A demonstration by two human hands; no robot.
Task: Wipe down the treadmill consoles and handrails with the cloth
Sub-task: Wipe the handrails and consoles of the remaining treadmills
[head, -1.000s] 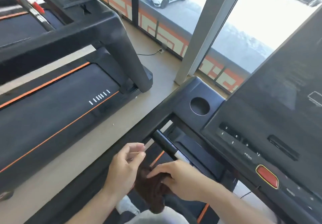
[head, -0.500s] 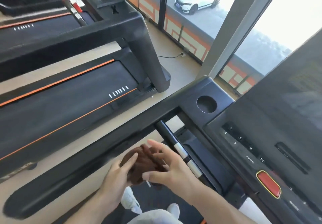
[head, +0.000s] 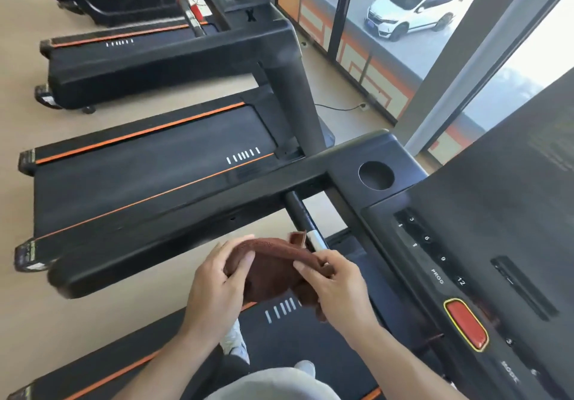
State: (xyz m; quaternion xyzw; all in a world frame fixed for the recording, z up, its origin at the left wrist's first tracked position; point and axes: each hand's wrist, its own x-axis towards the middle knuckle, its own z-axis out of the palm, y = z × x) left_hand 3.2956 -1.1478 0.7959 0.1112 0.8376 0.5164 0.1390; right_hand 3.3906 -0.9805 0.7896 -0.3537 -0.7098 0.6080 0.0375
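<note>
A brown cloth is stretched between both hands in front of me. My left hand pinches its left edge and my right hand grips its right edge. The cloth hangs just below the black left handrail and beside the short inner grip bar with its silver sensor. The black console with number keys and a red stop button rises at the right.
A round cup holder sits at the console's left corner. Two more treadmills stand to the left on a beige floor. A window ahead shows a white car. My shoes rest on the belt below.
The view has swung left and lifted. The cloth was bunched between my hands; now both hands have pulled it apart into a spread strip, held slightly higher.
</note>
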